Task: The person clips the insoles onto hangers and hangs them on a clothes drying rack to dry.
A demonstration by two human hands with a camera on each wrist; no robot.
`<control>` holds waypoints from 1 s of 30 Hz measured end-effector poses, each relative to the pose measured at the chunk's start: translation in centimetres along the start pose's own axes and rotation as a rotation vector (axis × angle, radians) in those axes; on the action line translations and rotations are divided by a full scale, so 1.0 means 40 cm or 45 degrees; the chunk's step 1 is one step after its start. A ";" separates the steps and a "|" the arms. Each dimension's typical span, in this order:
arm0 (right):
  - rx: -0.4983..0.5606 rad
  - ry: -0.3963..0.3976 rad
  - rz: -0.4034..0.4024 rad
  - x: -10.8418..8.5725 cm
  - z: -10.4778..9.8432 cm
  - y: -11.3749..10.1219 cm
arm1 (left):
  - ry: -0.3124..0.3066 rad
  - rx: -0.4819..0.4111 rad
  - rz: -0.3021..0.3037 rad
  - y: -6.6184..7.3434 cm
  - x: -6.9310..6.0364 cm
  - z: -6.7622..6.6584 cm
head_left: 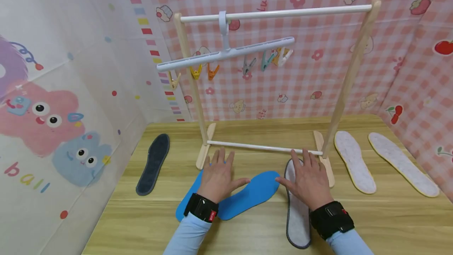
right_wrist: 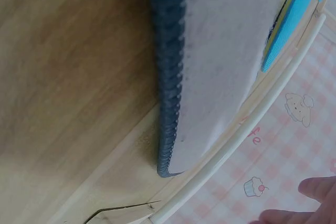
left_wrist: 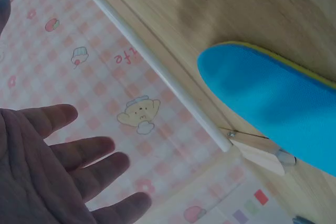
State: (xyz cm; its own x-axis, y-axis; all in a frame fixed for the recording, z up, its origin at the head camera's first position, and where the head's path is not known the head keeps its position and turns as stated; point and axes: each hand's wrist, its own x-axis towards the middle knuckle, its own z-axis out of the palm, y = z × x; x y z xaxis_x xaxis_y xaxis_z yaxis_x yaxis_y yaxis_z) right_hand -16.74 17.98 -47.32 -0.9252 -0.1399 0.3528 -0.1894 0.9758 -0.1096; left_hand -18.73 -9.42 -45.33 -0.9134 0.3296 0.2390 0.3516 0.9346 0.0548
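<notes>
My left hand (head_left: 217, 178), fingers spread, is over two blue insoles. One blue insole (head_left: 190, 200) is partly hidden beneath the hand and wrist; the other blue insole (head_left: 260, 190) lies slantwise between both hands. The left wrist view shows the left palm (left_wrist: 31, 171) with nothing in it, beside a blue insole (left_wrist: 273, 93). Above a light grey insole with dark stitched edging (head_left: 298, 223), my right hand (head_left: 311, 180) has its fingers extended, covering part of it. In the right wrist view that grey insole (right_wrist: 220, 66) fills the middle, apart from the fingertips (right_wrist: 317, 187).
A wooden rack (head_left: 354, 62) with white rods stands behind the hands. From its top rod hangs a pale blue hanger (head_left: 226, 53) with several coloured clips (head_left: 212, 72). A dark insole (head_left: 153, 164) lies left; two pale yellow-edged insoles (head_left: 355, 162) lie right on the wooden table.
</notes>
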 end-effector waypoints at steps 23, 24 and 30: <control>0.041 -0.299 0.350 0.001 -0.020 -0.005 | -0.234 -0.080 -0.032 0.030 -0.003 -0.022; 0.051 -0.336 0.368 -0.002 -0.017 -0.008 | -0.241 -0.079 -0.031 0.030 -0.007 -0.018; 0.084 -0.434 0.441 -0.015 0.003 -0.011 | -0.283 -0.078 -0.013 0.037 -0.020 -0.008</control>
State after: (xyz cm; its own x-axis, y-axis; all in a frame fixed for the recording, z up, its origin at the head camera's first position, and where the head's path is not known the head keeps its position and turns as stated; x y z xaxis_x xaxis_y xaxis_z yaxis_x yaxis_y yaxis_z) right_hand -16.15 17.61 -47.61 -0.9903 0.1334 -0.0380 0.1386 0.9635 -0.2289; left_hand -17.42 -8.32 -45.14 -0.9374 0.3477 0.0187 0.3474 0.9304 0.1167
